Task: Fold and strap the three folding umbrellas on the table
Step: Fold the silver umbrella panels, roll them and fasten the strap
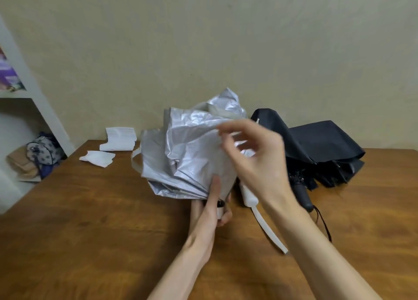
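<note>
Nearest the camera, the left hand (209,209) was seen clamped round the handle end of the silver umbrella (187,155), which was held at the middle of the wooden table (90,220) with its canopy loose and crumpled. The right hand (255,155) was raised at the right side of the canopy, fingers loosely curled and blurred; whether any fabric was pinched could not be told. Just right of the left hand a white handle (248,196) with a flat white strap (269,229) lay on the table, its canopy mostly hidden. Further right the black umbrella (321,141) lay collapsed but unstrapped.

The step in hand was judged to be the pleating of the silver canopy. It would be done well if the handle were gripped firmly, each panel pulled flat at its rib and laid over in one direction, and the bundle twisted tight before any strap was brought round.

In the open shelf unit (34,89) at far left, coloured items were made out on an upper shelf but not identified. Below it a patterned bag (43,151) and a brown paper bag (21,166) were lodged, their contents hidden
</note>
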Demonstrator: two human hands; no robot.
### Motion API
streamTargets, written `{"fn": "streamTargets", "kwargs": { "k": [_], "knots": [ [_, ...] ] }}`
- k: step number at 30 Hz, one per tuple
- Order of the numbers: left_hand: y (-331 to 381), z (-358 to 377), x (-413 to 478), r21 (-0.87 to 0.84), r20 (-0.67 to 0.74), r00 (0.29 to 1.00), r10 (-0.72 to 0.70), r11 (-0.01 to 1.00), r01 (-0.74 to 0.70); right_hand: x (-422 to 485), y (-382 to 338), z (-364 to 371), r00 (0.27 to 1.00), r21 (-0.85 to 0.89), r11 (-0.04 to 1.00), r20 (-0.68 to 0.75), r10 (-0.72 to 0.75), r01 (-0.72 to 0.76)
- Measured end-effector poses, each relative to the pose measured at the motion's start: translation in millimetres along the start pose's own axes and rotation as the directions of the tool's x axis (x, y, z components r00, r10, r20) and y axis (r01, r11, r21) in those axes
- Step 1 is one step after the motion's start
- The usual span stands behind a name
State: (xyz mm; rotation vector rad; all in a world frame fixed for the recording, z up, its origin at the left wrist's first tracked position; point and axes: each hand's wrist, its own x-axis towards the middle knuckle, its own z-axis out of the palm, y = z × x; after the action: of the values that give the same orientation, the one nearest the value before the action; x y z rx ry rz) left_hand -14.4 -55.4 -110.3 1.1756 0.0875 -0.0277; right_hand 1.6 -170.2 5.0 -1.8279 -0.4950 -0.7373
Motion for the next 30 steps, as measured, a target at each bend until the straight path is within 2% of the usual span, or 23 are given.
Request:
{"fn": "streamTargets", "kwargs": {
  "k": [1,2,4,7,11,15,19,22,24,28,30],
  "knots": [
    [-1.0,1.9,-0.5,-0.025,-0.002,1.0,0.024,0.999,-0.024,6.7,0.3,-8.1,0.998,-0.053,0.998,-0.036,-0.046,0.044],
    [-2.6,-0.1,1.0,-0.028,0.017,1.0,0.023,0.999,-0.023,14.2,-1.1,-14.4,0.996,-0.111,0.99,-0.011,-0.085,0.084],
    [3.7,5.4,-7.0,0.005,0.068,0.996,0.051,0.999,-0.051,30.1,-4.1,-19.4,0.981,-0.211,0.966,0.159,-0.114,0.147],
    [-0.8,5.9,-6.9,0.033,0.081,0.996,0.042,0.998,-0.045,52.4,-13.7,-15.4,0.93,-0.342,0.921,0.365,-0.052,0.185],
    [-2.6,4.8,-8.0,0.041,0.091,0.995,0.043,0.998,-0.047,77.5,-26.8,-12.5,0.902,-0.411,0.904,0.425,0.078,0.116],
    [-1.8,2.9,-7.0,0.06,0.1,0.995,0.024,0.998,-0.03,96.0,-34.0,-17.8,0.837,-0.238,0.969,0.514,0.189,-0.072],
    [-3.2,0.9,-3.9,0.039,0.122,0.992,0.02,0.999,-0.025,104.8,-33.7,-13.3,0.858,-0.168,0.978,0.478,0.189,-0.122],
    [-3.3,0.6,-4.4,0.064,0.125,0.992,0.022,0.998,-0.03,100.4,-28.1,6.5,0.903,-0.274,0.961,0.408,0.138,-0.024],
    [-5.5,0.4,-4.1,0.073,0.124,0.992,0.024,0.997,-0.034,98.8,-24.9,18.9,0.925,-0.285,0.959,0.367,0.096,0.013],
    [-5.8,2.7,-5.6,0.134,0.13,0.991,0.04,0.989,-0.058,102.4,-12.1,38.2,0.914,-0.306,0.949,0.401,0.062,0.07],
    [-6.0,4.0,-5.6,0.156,0.138,0.99,0.038,0.986,-0.06,102.3,-8.4,48.3,0.903,-0.397,0.91,0.424,0.064,0.122]
  ]
}}
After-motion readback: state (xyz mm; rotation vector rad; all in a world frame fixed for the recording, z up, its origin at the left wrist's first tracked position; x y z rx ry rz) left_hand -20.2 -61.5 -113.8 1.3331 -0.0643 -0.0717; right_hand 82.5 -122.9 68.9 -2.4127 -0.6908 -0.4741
